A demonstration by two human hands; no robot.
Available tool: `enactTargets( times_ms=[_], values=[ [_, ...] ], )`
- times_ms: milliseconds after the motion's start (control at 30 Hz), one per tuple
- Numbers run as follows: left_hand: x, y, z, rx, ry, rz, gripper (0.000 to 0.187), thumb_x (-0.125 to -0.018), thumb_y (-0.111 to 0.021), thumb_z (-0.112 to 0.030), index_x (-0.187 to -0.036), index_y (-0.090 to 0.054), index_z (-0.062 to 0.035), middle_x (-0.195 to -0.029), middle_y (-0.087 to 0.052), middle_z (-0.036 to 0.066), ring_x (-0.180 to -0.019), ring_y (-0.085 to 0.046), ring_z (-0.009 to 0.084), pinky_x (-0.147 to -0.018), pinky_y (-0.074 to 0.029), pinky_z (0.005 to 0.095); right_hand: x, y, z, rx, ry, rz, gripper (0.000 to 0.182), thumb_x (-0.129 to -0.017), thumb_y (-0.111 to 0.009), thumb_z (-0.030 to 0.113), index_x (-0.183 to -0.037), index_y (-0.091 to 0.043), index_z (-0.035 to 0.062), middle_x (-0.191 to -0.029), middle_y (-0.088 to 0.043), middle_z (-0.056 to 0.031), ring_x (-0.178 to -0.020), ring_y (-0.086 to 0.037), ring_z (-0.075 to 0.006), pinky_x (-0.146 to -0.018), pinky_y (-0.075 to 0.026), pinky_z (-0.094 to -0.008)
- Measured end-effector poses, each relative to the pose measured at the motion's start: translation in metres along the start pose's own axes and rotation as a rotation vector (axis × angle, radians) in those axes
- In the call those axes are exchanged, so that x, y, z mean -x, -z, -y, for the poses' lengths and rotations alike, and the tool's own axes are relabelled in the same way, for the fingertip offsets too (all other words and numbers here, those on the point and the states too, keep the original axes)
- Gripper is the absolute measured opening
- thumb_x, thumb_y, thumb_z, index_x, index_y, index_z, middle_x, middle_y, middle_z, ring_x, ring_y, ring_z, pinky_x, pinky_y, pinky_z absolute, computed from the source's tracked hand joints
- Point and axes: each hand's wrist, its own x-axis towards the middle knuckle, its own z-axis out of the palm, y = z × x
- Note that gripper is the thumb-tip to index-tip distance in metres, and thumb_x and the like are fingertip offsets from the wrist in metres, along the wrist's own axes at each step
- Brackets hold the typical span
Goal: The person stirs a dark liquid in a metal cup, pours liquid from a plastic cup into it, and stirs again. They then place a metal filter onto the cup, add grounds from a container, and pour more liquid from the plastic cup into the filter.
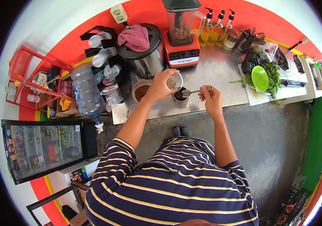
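My left hand (162,87) is closed around a small clear cup (175,81), which is tilted with its mouth toward me. A spoon (194,91) is pinched by its handle in my right hand (211,98). The spoon's bowl carries something dark and sits over a small round container (180,98) with dark contents. That container stands on the metal counter, just below the cup. Left of it, partly behind my left wrist, is a larger tub (135,90) holding brown powder.
A red blender (181,49) stands at the back, beside a large steel pot (140,62) with a pink cloth (133,37) on its lid. Pump bottles (216,32) line the wall. At right are a green bowl (260,78) and leafy greens (273,77). A big water bottle (86,88) is at left.
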Motion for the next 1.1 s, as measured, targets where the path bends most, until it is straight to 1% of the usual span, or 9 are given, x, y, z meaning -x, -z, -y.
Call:
enactTargets(
  times_ms=[33,67,133,233,333,433,533,867,1100],
  values=[
    [0.002,0.000,0.001,-0.065,-0.040,0.017,0.082,-0.073,-0.094,-0.012,-0.147,-0.061,-0.0147,-0.141,-0.069,0.009,-0.131,-0.064,0.0318,-0.113,-0.045,0.0455,0.000,-0.001,0.000,-0.005,0.007,0.002,0.023,-0.112,-0.065,0.016,-0.111,-0.074,-0.0046,-0.084,-0.074,-0.0069,-0.074,-0.064,-0.0110,-0.068,-0.053,-0.0283],
    [0.005,-0.001,0.002,-0.065,-0.037,0.017,0.082,-0.073,-0.094,-0.012,-0.147,-0.061,-0.0147,-0.141,-0.069,0.009,-0.131,-0.064,0.0318,-0.113,-0.045,0.0455,0.000,-0.002,0.000,-0.006,0.005,0.004,0.023,-0.112,-0.065,0.016,-0.111,-0.074,-0.0046,-0.084,-0.074,-0.0069,-0.074,-0.064,-0.0110,-0.068,-0.053,-0.0283],
    [0.009,-0.003,0.001,-0.152,-0.056,0.033,0.077,-0.076,-0.092,-0.013,-0.147,-0.062,-0.0176,-0.142,-0.068,0.006,-0.131,-0.064,0.0295,-0.113,-0.042,0.0436,-0.001,-0.002,-0.002,-0.002,-0.003,0.015,0.026,-0.113,-0.065,0.018,-0.113,-0.073,-0.0062,-0.086,-0.075,-0.0090,-0.075,-0.067,-0.0128,-0.069,-0.054,-0.0292],
    [0.013,-0.007,0.003,-0.193,-0.074,0.054,0.076,-0.076,-0.092,-0.012,-0.146,-0.063,-0.0201,-0.143,-0.068,0.005,-0.133,-0.063,0.0277,-0.112,-0.042,0.0434,-0.002,-0.002,-0.005,0.018,-0.020,0.001,0.026,-0.113,-0.066,0.018,-0.112,-0.073,-0.0064,-0.086,-0.075,-0.0094,-0.075,-0.067,-0.0129,-0.069,-0.054,-0.0291],
    [0.015,-0.008,0.004,-0.256,-0.093,0.075,0.070,-0.078,-0.092,-0.014,-0.143,-0.065,-0.0197,-0.142,-0.069,0.003,-0.131,-0.064,0.0259,-0.109,-0.043,0.0423,-0.004,-0.003,-0.005,0.010,-0.034,-0.001,0.026,-0.113,-0.066,0.019,-0.111,-0.073,-0.0062,-0.086,-0.076,-0.0096,-0.074,-0.067,-0.0129,-0.068,-0.054,-0.0291],
    [0.015,-0.011,0.007,-0.312,-0.117,0.085,0.071,-0.078,-0.092,-0.014,-0.143,-0.065,-0.0213,-0.142,-0.068,0.002,-0.131,-0.064,0.0243,-0.109,-0.043,0.0421,-0.007,-0.004,-0.005,0.009,-0.022,0.004,0.025,-0.112,-0.067,0.019,-0.110,-0.073,-0.0062,-0.084,-0.076,-0.0087,-0.072,-0.066,-0.0111,-0.066,-0.054,-0.0283],
    [0.016,-0.012,0.007,-0.352,-0.148,0.104,0.071,-0.077,-0.091,-0.013,-0.143,-0.065,-0.0227,-0.143,-0.066,0.001,-0.131,-0.063,0.0230,-0.109,-0.042,0.0420,-0.010,-0.005,-0.004,0.010,-0.025,0.009,0.026,-0.112,-0.067,0.019,-0.110,-0.073,-0.0062,-0.084,-0.076,-0.0085,-0.071,-0.066,-0.0111,-0.066,-0.054,-0.0282],
    [0.020,-0.017,0.011,-0.398,-0.162,0.124,0.073,-0.076,-0.090,-0.009,-0.143,-0.065,-0.0239,-0.145,-0.065,0.001,-0.133,-0.062,0.0226,-0.110,-0.041,0.0440,-0.016,-0.005,-0.003,0.021,-0.017,0.031,0.026,-0.112,-0.067,0.020,-0.110,-0.073,-0.0058,-0.084,-0.076,-0.0082,-0.072,-0.066,-0.0109,-0.066,-0.054,-0.0282],
    [0.024,-0.019,0.009,-0.426,-0.168,0.120,0.069,-0.079,-0.086,-0.009,-0.143,-0.064,-0.0242,-0.148,-0.064,0.001,-0.134,-0.061,0.0241,-0.111,-0.040,0.0456,-0.017,-0.008,-0.004,0.024,-0.008,0.048,0.025,-0.112,-0.067,0.019,-0.109,-0.073,-0.0054,-0.083,-0.076,-0.0082,-0.071,-0.066,-0.0106,-0.065,-0.054,-0.0279]
  ],
)
